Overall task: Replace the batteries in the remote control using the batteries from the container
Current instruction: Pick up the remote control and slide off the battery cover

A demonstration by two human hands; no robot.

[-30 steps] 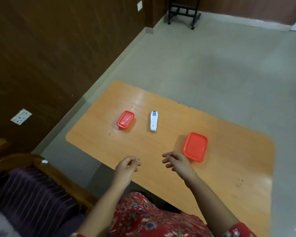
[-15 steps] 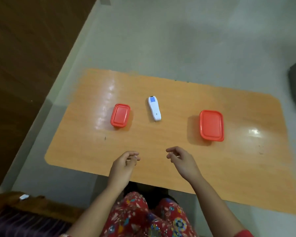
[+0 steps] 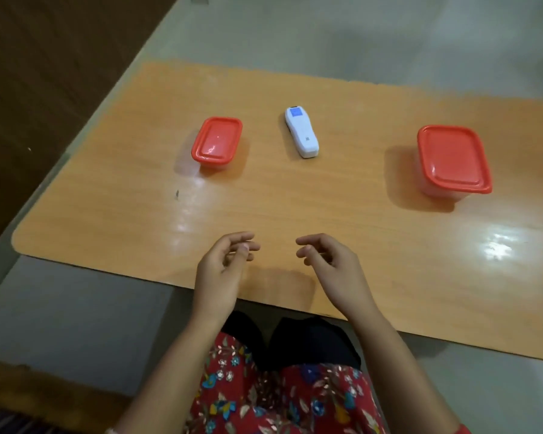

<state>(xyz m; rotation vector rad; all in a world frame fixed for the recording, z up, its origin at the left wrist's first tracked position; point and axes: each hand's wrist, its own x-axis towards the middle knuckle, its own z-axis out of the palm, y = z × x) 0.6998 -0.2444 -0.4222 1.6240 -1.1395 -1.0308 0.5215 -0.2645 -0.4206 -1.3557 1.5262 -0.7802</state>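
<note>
Camera tilted further down and swung right since a second ago: wall sockets, black stand and wooden chair arm gone from view, more of the flowered red dress [image 3: 282, 399] and dark knees showing. Table [image 3: 295, 195] now squared to the view rather than running diagonally, its right end cut off by the edge. Small box [image 3: 217, 141], remote [image 3: 302, 133] and big box [image 3: 453, 159] placed as before on the table, only drawn larger and level. Left hand [image 3: 221, 270] and right hand [image 3: 333, 261] slightly further apart, fingers a little looser, otherwise unmoved over the near edge.
</note>
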